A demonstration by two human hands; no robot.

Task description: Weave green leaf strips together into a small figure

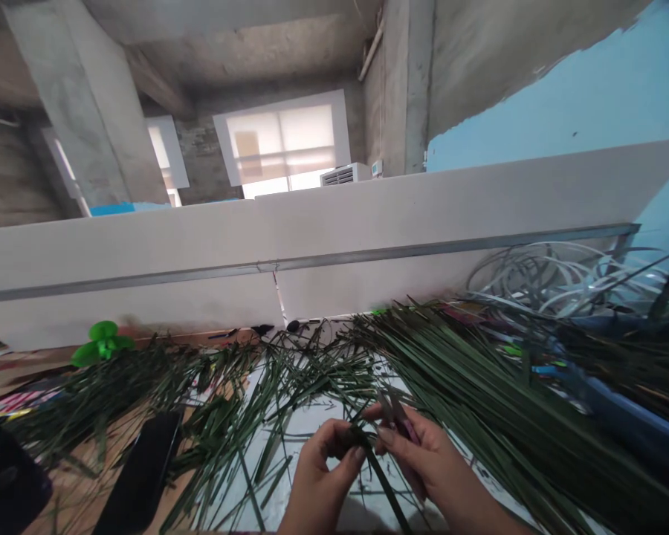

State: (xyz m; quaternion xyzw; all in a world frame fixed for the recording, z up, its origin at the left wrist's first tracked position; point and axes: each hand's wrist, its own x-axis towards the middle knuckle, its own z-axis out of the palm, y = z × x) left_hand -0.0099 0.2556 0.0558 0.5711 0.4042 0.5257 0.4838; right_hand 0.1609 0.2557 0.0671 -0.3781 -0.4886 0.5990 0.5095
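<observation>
Under bare concrete pillars (83, 104), a white partition wall (201, 260) backs a heap of long dark-green palm strips (479, 394), with a tangle of flat white strips (557, 279) at two o'clock. At six o'clock, the left hand (320, 475) pinches one narrow green strip (383, 483) between thumb and fingers; just beside it, the right hand (424, 461) grasps a slim pink-handled tool (404, 427), perhaps scissors.

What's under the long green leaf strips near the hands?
A white sheet shows through gaps in the green leaf strips, with a wooden tabletop at the left. Beneath the thick pile on the right, the strips cover whatever lies there.
</observation>
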